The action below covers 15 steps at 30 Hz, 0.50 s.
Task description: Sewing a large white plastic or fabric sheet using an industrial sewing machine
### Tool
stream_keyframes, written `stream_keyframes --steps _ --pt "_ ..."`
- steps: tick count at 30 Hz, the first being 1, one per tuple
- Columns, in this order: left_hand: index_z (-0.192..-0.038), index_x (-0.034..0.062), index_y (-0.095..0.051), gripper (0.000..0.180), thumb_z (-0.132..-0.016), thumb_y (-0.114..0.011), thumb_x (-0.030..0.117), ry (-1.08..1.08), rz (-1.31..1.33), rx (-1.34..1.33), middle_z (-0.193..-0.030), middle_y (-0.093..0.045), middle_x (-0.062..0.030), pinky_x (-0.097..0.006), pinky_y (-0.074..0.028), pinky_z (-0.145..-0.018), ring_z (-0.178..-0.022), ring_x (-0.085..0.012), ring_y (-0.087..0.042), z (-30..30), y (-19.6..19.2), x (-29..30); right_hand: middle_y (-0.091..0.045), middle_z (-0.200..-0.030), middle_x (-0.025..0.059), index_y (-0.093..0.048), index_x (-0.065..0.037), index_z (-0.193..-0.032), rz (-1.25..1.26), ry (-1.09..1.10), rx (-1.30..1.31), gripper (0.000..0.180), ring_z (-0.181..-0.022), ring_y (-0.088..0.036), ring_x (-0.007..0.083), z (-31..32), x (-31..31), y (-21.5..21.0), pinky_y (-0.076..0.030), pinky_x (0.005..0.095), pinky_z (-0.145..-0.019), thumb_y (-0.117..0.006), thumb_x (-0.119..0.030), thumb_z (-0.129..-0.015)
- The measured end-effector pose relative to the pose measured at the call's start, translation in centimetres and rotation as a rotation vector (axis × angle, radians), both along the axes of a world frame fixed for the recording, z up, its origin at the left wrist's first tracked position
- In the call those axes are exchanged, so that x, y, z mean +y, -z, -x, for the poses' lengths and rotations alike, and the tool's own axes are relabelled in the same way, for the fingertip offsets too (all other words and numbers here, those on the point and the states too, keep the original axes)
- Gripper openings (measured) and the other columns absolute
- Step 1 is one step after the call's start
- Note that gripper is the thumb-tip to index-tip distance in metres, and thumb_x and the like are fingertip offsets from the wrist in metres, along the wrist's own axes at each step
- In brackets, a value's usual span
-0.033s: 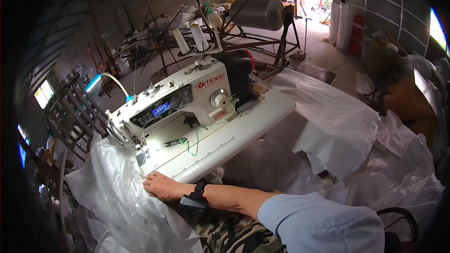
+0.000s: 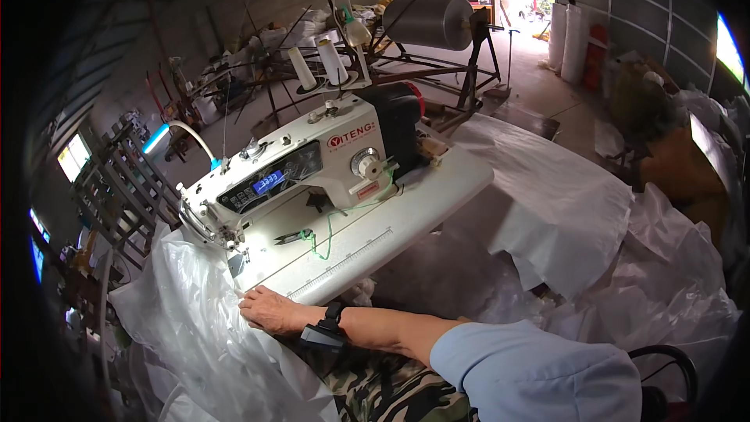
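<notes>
My right hand (image 2: 269,310) reaches across from the lower right, a dark device strapped at its wrist. At the front left edge of a white sewing machine (image 2: 289,172), its bent fingers are closed on the border of a translucent white plastic sheet (image 2: 207,320). The sheet hangs in folds left of the machine bed, close to the needle. Thread snips (image 2: 293,237) with green cord tied to them lie on the bed, behind a printed ruler scale. My left hand does not show.
Two white thread cones (image 2: 332,62) stand behind the machine, and a curved lamp (image 2: 156,139) lights its left end. More plastic sheeting (image 2: 555,195) is heaped to the right. Farther back, a large grey roll (image 2: 428,23) rests on a metal frame.
</notes>
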<state>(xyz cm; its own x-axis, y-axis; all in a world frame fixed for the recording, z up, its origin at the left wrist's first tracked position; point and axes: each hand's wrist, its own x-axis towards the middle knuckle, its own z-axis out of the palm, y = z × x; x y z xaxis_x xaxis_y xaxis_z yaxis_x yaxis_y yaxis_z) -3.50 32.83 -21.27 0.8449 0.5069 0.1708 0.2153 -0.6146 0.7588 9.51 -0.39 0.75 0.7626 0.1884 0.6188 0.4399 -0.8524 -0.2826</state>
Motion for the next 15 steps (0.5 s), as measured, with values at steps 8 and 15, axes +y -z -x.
stream_keyframes --steps 8,15 --pt "-0.113 -0.0123 -0.059 0.039 -0.092 -0.059 0.021 -0.027 0.008 -0.002 -0.113 -0.063 -0.0245 -0.045 -0.05 -0.083 -0.093 -0.0367 -0.06 0.34 -0.2 0.82 -0.061 -0.105 0.0082 -0.062 -0.005 -0.091 0.004 0.004 -0.011 0.017 -0.108 -0.055 0.0258 -0.12 0.17 0.07 -0.04 0.0387 -0.096 -0.062 -0.021 -0.086" --pt "-0.112 -0.0125 -0.059 0.039 -0.092 -0.059 0.021 -0.05 0.024 0.004 -0.112 -0.063 -0.0244 -0.045 -0.05 -0.082 -0.092 -0.0366 -0.06 0.69 0.06 0.97 -0.061 -0.105 0.008 -0.062 -0.005 -0.091 0.032 0.011 0.015 0.017 -0.109 -0.055 0.0257 0.01 -0.08 -0.02 -0.04 0.0386 -0.097 -0.061 -0.022 -0.087"
